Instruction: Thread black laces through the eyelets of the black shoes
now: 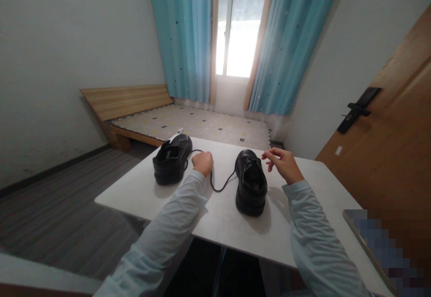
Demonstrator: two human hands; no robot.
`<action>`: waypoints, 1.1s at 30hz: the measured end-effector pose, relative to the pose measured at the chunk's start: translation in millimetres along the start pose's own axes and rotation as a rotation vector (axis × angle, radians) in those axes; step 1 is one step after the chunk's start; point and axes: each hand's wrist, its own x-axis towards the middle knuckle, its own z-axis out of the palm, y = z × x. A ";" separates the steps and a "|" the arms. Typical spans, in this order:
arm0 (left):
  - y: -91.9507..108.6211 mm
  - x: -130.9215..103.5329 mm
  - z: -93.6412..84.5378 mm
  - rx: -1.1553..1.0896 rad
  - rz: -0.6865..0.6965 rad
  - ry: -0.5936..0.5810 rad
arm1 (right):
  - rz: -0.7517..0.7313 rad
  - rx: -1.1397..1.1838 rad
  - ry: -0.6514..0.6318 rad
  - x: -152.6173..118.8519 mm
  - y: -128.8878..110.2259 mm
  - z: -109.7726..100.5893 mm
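Observation:
Two black lace-up shoes stand on a white table, toes pointing away from me. A black shoelace (219, 191) runs from the right-hand shoe (251, 182) in a slack curve to my left hand (203, 163). That hand is closed round the lace, and more dark cord shows beyond it, beside the left-hand shoe (171, 160). Just right of the right-hand shoe's lacing, my right hand (283, 163) is raised with its fingers bent and apart. I see nothing held in it.
The white table (218, 223) ends close in front of me. Beyond it are a bed (208, 124) with a patterned mattress, blue curtains (188, 36) and a window. A wooden door (387, 121) with a black handle is at right. A flat, partly blurred-out object (370, 243) lies at the table's right edge.

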 end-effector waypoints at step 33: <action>10.0 2.3 -1.0 -0.140 0.165 0.209 | -0.049 -0.010 0.035 2.3 0.2 2.5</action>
